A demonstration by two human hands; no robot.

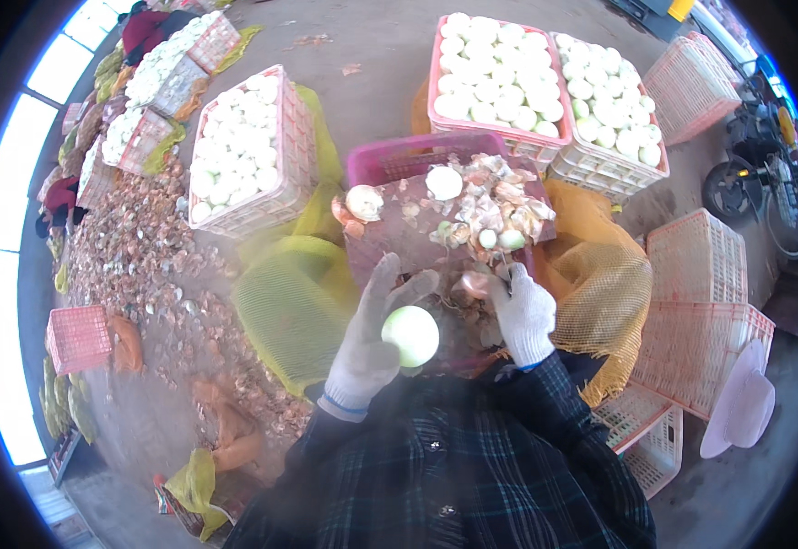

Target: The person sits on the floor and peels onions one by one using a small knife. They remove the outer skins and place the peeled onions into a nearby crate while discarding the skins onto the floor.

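My left hand (366,340), in a white knit glove with a blue cuff, holds a peeled pale onion (411,336) against the thumb and palm, its fingers stretched out. My right hand (528,312), gloved alike, has its fingers curled around a small, thin tool (506,269), mostly hidden. A blurred piece of onion skin (474,283) is beside its fingertips. Beyond my hands is a board-like surface (389,237) over a magenta crate (426,145). On it are a heap of skins (492,195), a whitish onion (444,183), a partly peeled onion (365,204) and two small greenish onions (511,239).
Crates of peeled onions stand at left (244,147), ahead (498,75) and right (608,103). Yellow mesh (296,302) and orange mesh (594,274) flank me. Stacked crates (697,343) and a hat (742,405) are at right. Skins (159,254) litter the floor; people (141,31) work far left.
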